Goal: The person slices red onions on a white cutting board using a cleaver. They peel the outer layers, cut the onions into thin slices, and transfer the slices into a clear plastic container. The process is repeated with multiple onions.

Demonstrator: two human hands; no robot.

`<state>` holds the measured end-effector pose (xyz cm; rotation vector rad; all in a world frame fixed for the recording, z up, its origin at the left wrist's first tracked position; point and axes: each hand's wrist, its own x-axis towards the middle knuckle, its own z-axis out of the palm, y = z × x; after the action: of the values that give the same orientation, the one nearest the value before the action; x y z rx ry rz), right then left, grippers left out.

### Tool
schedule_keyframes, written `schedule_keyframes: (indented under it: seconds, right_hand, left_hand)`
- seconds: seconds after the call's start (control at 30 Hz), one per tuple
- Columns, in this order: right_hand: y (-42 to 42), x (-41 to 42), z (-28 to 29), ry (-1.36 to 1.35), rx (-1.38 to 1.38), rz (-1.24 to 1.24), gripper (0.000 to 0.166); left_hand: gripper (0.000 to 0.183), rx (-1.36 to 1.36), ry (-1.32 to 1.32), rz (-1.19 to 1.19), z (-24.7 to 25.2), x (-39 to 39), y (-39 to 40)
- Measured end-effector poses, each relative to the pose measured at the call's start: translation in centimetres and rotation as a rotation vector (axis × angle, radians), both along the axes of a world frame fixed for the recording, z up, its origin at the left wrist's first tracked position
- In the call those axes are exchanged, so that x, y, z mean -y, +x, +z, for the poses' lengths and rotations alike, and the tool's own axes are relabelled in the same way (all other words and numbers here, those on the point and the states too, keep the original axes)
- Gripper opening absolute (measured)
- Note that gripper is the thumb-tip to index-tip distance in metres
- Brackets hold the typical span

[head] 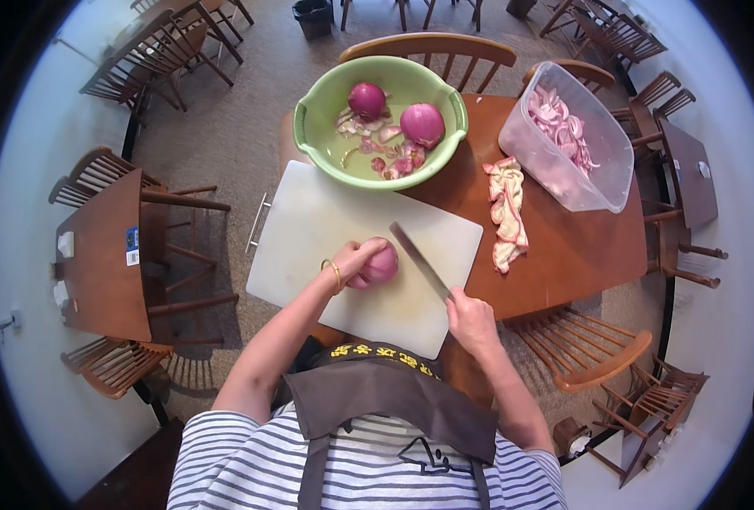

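Note:
A peeled red onion [382, 264] rests on the white cutting board [307, 217], and my left hand [356, 260] grips it from the left. In my right hand [470, 317] is the handle of a kitchen knife [420, 260]. Its blade points up and to the left over the board, apart from the onion. Beyond the board stands a green plastic basin [326, 167] holding two whole red onions [422, 125] among loose skins and trimmings [402, 159]. The far side of the held onion is partly hidden by my fingers.
On the wooden table [568, 268], a crumpled cream cloth with red edging [508, 213] lies right of the board. A clear plastic tub [600, 185] of sliced onion [561, 127] stands behind it. Wooden chairs [581, 350] surround the table; a black bin [314, 19] stands farther off.

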<state>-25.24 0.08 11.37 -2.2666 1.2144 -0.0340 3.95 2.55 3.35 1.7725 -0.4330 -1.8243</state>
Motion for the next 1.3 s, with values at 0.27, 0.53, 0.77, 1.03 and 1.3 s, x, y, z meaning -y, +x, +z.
schedule_keyframes:
  seconds: [0.27,0.53,0.77,1.03,1.3]
  right_hand:
    - [1.2,-4.1,-1.5,-0.197,0.081,-0.092,0.015]
    - [1.8,-3.9,-1.9,-0.036,0.196,-0.192,0.017]
    - [2.1,-3.5,-1.8,-0.033,0.261,-0.193,0.018]
    - [7.1,-4.7,0.2,0.051,0.375,0.027,0.019]
    - [11.3,-5.8,-1.9,0.081,0.165,0.162,0.014]
  left_hand:
    - [0.071,-0.216,0.162,0.094,1.6,-1.6,2.8]
    - [0.056,-0.822,0.026,0.299,-0.8,-6.5,8.5]
    - [0.082,0.661,0.080,0.044,-1.3,-5.0,5.9]
    - [0.040,0.761,-0.292,0.134,-4.4,-9.5,6.6]
    - [0.048,1.020,-0.830,-0.370,-1.1,-12.8,6.4]
